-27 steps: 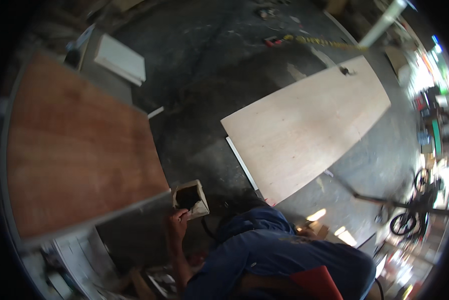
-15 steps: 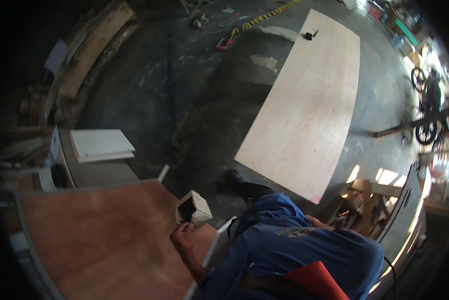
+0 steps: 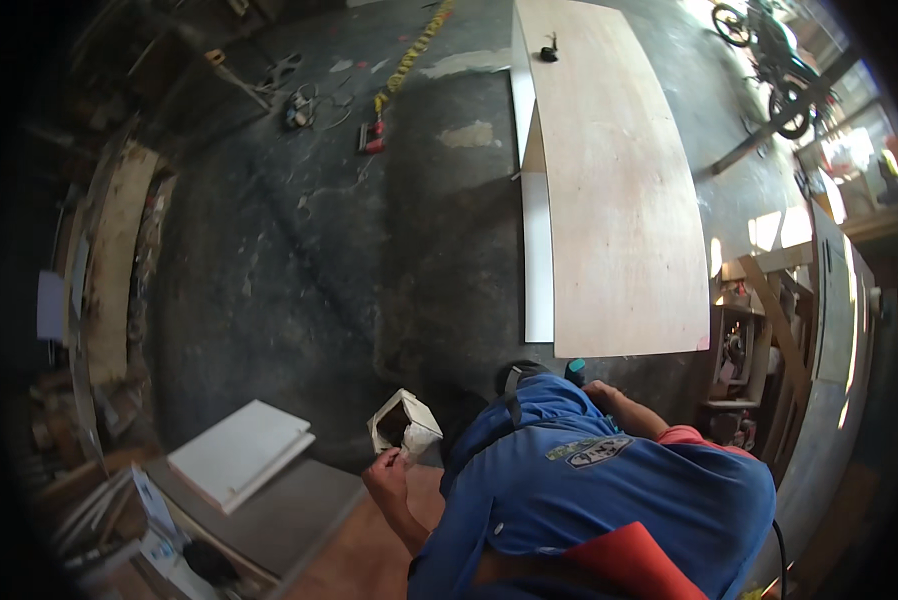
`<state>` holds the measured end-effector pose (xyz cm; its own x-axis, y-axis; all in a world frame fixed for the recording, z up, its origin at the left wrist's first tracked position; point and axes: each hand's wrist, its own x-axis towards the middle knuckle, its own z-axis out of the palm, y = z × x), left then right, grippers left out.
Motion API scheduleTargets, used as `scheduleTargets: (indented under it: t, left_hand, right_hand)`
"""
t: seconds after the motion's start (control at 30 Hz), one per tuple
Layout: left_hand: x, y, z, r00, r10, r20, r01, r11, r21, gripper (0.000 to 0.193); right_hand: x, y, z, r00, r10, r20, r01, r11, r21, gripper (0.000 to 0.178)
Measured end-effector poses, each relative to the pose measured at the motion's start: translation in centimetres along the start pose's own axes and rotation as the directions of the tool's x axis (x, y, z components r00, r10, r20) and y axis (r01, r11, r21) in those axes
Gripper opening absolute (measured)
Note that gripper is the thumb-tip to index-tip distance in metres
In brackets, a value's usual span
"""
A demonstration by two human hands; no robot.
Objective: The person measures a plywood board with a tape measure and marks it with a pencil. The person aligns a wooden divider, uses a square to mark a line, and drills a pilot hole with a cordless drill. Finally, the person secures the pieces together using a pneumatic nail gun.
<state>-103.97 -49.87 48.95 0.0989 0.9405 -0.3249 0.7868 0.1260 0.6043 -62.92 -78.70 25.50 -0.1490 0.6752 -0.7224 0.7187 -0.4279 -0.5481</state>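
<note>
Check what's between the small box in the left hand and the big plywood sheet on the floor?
Head view: only bare dark floor lies between the small box and the plywood sheet.

The dark, dusty floor (image 3: 299, 270) holds a big pale wood sheet (image 3: 619, 190) with a thin white board (image 3: 537, 250) lying along its left edge, a red tool (image 3: 371, 138) with a yellow cord (image 3: 414, 45), and some white panels (image 3: 239, 452) stacked low at the left.
</note>
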Motion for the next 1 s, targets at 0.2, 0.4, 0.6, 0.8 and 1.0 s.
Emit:
scheduleTargets:
  t: [0.2, 0.4, 0.6, 0.8, 1.0]
  left_hand:
    - [16.9, 3.7, -5.4, 0.929, 0.292, 0.226, -0.311, 0.949, 0.054, 0.016]
    - [31.9, 12.8, -5.8, 0.807, 0.486, 0.334, -0.537, 0.84, 0.075, 0.015]
    - [43.2, 22.7, -2.6, 0.798, 0.476, 0.37, -0.515, 0.857, 0.007, 0.014]
    - [52.1, 37.8, 0.8, 0.606, 0.648, 0.461, -0.722, 0.692, -0.024, 0.013]
    - [62.5, 49.2, 8.0, 0.429, 0.698, 0.573, -0.823, 0.564, -0.07, 0.015]
  right_hand:
    - [3.0, -10.6, 0.8, 0.799, 0.598, 0.061, -0.439, 0.51, 0.74, 0.027]
    - [7.6, -15.5, -1.6, 0.705, 0.692, 0.154, -0.469, 0.294, 0.833, 0.029]
    - [14.7, -16.9, -10.6, 0.673, 0.717, 0.181, -0.438, 0.19, 0.879, 0.03]
    - [23.4, -13.4, -22.9, 0.699, 0.712, -0.07, -0.283, 0.366, 0.887, 0.038]
    - [26.9, -15.0, -39.6, 0.455, 0.879, -0.142, 0.063, 0.127, 0.99, 0.047]
